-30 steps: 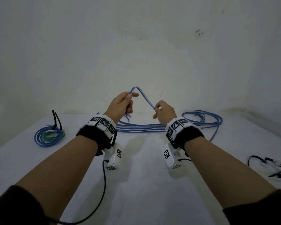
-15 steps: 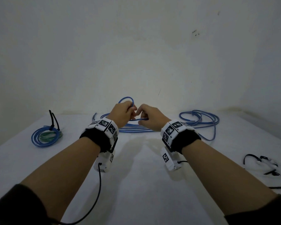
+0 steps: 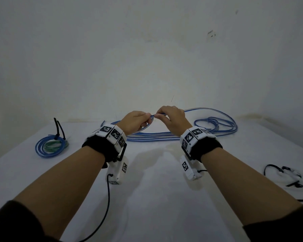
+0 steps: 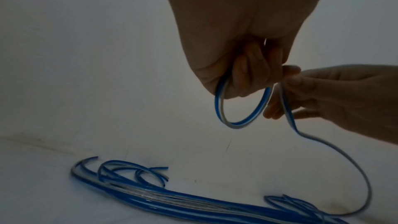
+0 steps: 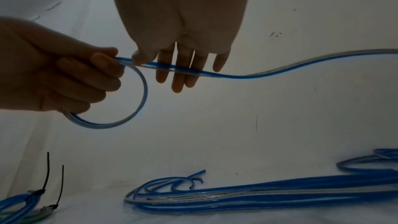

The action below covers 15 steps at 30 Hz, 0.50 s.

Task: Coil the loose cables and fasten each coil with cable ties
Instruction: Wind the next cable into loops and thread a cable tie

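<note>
We hold the blue cable [image 3: 153,115] above the worktop [image 3: 156,198] at twelve o'clock, our left hand [image 3: 136,122] with its grip clamped on the first small loop [image 4: 241,108], our right hand [image 3: 171,117] pinching the strand beside it. We should probably feed slack evenly, matching each turn. Loose cables [image 3: 164,137] lie beneath; a tied coil [image 3: 50,145] sits at ten o'clock, before a bare wall [image 3: 147,58].

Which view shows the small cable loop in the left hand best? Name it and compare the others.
The right wrist view: the small loop hangs open below the left hand, nearly whole. The left wrist view shows it partly behind fingers; the head view hides most of it behind the hands.
</note>
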Available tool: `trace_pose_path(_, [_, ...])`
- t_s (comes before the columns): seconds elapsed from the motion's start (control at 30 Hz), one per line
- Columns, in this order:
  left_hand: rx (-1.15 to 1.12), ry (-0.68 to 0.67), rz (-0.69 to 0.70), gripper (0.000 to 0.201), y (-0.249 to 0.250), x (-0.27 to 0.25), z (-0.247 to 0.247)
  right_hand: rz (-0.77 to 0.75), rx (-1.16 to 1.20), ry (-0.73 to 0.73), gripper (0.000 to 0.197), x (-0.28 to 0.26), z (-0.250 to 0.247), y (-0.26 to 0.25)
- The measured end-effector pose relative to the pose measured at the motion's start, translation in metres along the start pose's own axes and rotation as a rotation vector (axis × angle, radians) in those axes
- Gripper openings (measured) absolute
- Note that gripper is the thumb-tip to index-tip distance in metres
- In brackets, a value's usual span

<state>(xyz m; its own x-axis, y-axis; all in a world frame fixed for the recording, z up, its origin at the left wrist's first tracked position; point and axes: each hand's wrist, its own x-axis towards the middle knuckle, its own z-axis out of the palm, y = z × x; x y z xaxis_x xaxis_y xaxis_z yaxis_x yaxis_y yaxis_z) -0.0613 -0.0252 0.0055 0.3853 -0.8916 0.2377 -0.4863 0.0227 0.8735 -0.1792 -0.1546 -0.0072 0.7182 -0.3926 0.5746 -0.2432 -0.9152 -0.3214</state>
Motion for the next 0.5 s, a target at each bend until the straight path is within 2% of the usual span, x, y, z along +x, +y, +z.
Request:
trace_pose_path(0.1, [-0.138,-0.003,-0.025,0.038,0.006,-0.002,-0.003,0.074,0.078,-0.034,0.042,0.000,0.003,0.001])
trace_pose_path(0.23, [-0.312,0.066,-0.042,0.039,0.014,-0.003,-0.007,0.176,0.294,-0.019,0.020,-0.005,0.008,0.004])
trace_pose_path(0.33, [-0.356,0.056,-0.033,0.035,0.013,-0.005,-0.013,0.210,0.357,0.048,0.017,-0.007,0.011,0.007])
trace_pose_path(0.43, [-0.348,-0.009,-0.064,0.033,0.010,-0.007,-0.016,0.226,0.385,0.159,0.007,-0.005,0.013,0.007])
trace_pose_path(0.5, [-0.388,-0.049,-0.087,0.032,0.009,-0.010,-0.019,0.208,0.410,0.205,0.009,-0.002,0.015,0.005])
